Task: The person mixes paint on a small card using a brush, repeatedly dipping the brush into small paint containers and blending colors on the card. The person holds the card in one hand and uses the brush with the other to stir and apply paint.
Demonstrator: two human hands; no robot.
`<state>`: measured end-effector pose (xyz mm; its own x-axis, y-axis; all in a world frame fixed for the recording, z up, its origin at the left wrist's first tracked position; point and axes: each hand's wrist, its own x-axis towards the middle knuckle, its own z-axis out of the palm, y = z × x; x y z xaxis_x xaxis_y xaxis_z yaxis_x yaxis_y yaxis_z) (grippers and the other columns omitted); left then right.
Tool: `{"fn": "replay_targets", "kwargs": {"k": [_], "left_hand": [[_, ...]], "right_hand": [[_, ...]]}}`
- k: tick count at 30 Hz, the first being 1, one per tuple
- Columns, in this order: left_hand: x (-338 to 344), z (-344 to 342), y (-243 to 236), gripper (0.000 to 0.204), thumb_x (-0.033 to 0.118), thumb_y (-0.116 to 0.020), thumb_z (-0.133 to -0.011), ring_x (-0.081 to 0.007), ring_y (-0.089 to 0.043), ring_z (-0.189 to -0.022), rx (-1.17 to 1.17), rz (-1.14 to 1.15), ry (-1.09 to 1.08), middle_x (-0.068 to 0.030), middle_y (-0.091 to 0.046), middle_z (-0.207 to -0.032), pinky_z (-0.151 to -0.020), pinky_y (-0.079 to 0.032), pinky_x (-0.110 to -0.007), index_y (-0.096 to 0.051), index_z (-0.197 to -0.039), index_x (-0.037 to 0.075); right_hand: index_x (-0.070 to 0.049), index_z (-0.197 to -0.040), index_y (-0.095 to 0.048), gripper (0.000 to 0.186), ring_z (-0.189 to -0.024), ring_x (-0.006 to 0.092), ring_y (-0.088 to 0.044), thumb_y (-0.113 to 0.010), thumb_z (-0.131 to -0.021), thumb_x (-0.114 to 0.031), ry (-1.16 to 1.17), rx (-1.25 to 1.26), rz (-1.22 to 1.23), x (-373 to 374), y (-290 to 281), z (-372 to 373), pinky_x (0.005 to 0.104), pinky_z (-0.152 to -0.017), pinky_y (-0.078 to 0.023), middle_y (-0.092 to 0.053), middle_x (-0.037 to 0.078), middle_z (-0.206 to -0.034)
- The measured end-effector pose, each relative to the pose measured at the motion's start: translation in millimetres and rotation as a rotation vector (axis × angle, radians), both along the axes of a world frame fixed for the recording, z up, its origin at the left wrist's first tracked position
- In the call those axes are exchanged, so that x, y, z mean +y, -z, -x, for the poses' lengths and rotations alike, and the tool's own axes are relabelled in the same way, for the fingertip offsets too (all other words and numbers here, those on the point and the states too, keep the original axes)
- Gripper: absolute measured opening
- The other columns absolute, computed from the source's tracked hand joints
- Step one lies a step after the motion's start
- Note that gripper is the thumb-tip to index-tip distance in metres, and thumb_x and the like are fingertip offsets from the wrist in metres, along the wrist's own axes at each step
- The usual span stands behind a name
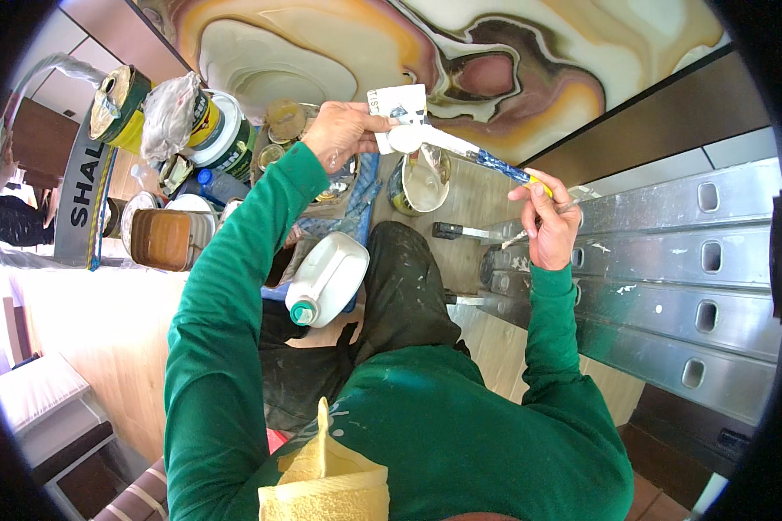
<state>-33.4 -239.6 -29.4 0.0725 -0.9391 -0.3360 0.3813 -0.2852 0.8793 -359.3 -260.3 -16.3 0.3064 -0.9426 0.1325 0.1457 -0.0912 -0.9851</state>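
My left hand grips a white card with dark marks on it. My right hand holds a long paint-smeared tool by its blue and yellow handle. The tool's white-coated end rests at the card's lower part; whether it touches is hard to tell. Below them stands a small bucket with whitish contents. A white plastic jug with a green cap lies between my left forearm and my leg.
Paint cans, a bag and a rusty square container crowd the left. A metal ladder lies along the right. A marbled panel spans the top, and wooden flooring shows beneath.
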Motion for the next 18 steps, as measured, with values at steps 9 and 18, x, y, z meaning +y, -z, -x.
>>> {"fn": "replay_targets", "kwargs": {"k": [9, 18], "left_hand": [[7, 3, -11, 0.023, 0.002, -0.068, -0.084, -0.0205, -0.069, -0.088, -0.011, -0.035, -0.017, -0.0131, -0.069, -0.100, -0.079, -0.058, -0.033, -0.064, -0.105, -0.007], [17, 5, -20, 0.023, 0.003, -0.070, -0.083, -0.0192, -0.069, -0.089, 0.064, 0.012, 0.011, -0.0121, -0.070, -0.099, -0.078, -0.058, -0.032, -0.066, -0.103, -0.006]], "right_hand": [[0.002, -0.116, -0.060, 0.026, -0.044, 0.0040, -0.038, -0.058, -0.094, -0.012, -0.085, -0.082, 0.110, -2, -7, 2, 0.0179, -0.041, -0.029, -0.069, 0.023, -0.092], [0.001, -0.110, -0.061, 0.021, -0.044, 0.0042, -0.039, -0.060, -0.091, -0.007, -0.198, -0.100, 0.111, -5, -1, -2, 0.0182, -0.041, -0.030, -0.069, 0.023, -0.095]]}}
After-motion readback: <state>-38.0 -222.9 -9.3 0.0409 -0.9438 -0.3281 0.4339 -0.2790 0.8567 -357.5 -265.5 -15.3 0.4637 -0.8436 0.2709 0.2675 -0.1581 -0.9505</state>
